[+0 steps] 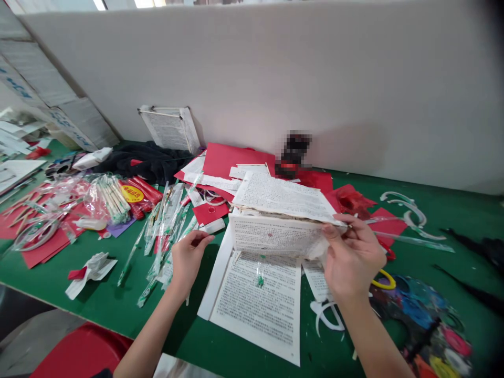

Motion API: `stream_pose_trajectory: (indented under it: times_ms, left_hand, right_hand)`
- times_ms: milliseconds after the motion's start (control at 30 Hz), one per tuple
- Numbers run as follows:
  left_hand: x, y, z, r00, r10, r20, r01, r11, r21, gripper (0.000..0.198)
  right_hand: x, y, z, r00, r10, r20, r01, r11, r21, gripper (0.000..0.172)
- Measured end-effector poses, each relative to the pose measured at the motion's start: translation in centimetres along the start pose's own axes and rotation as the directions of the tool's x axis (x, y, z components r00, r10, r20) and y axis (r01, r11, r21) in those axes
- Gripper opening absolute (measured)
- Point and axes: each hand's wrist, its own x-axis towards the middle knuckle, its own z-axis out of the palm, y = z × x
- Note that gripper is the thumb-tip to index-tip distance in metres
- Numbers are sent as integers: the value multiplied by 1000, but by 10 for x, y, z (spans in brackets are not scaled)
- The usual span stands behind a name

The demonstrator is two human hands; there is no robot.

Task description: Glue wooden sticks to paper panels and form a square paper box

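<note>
My right hand point(352, 260) grips the right end of a folded, box-like paper piece point(275, 233) covered in printed text, its thumb in front and fingers behind. The piece is raised and tilted above a printed sheet point(255, 310) that lies on the table. Thin sticks or layered edges show along its fold. To the left, my left hand point(187, 265) is closed in a pinch, apart from the paper; whatever sits between its fingertips is too small to tell. A clear strip with a green mark point(260, 275) shows just below the paper piece.
Green-patterned clear wrappers point(161, 236) and a bag of wooden sticks point(112, 199) lie left on the green table point(157, 328). Red paper point(236, 157) and a blurred black object point(293, 155) stand behind. A colourful tape pile point(417, 310) is at right, a red stool point(82, 352) at lower left.
</note>
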Motion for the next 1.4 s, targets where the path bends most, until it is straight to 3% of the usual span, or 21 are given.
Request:
stream_pose_trajectory:
  times_ms: [233,400,567,700,833,1067,1200,1400]
  left_hand:
    - [0,-9,-6,999,-26,40,29,997,-65,19]
    - [-1,-4,0,999,-28,33,34,982,-187,28]
    - [-9,23,9,999,-18,-49,0,940,-340,36]
    - [-15,55,24,979,87,-183,-163,876,-455,37]
    - [-12,82,44,950,163,-265,-274,843,-463,35]
    - [0,99,63,899,216,-380,-386,799,-460,26]
    - [2,96,66,904,185,-386,-365,804,-470,23]
    - [2,88,67,941,78,-328,-237,845,-479,26]
  right_hand:
    - [-5,19,-24,993,69,94,-62,996,-68,25]
    - [-8,25,-35,980,80,184,-63,993,-97,25]
    - [-8,24,-41,964,116,238,-99,992,-82,26]
    - [-7,20,-40,959,153,239,-141,988,-66,25]
    - [-7,15,-36,959,166,228,-153,985,-73,22]
    - [-4,7,-32,914,244,323,-249,968,-26,28]
    - [-2,10,-35,929,204,309,-192,979,-68,20]
    - [0,11,-39,903,247,352,-219,969,-117,30]
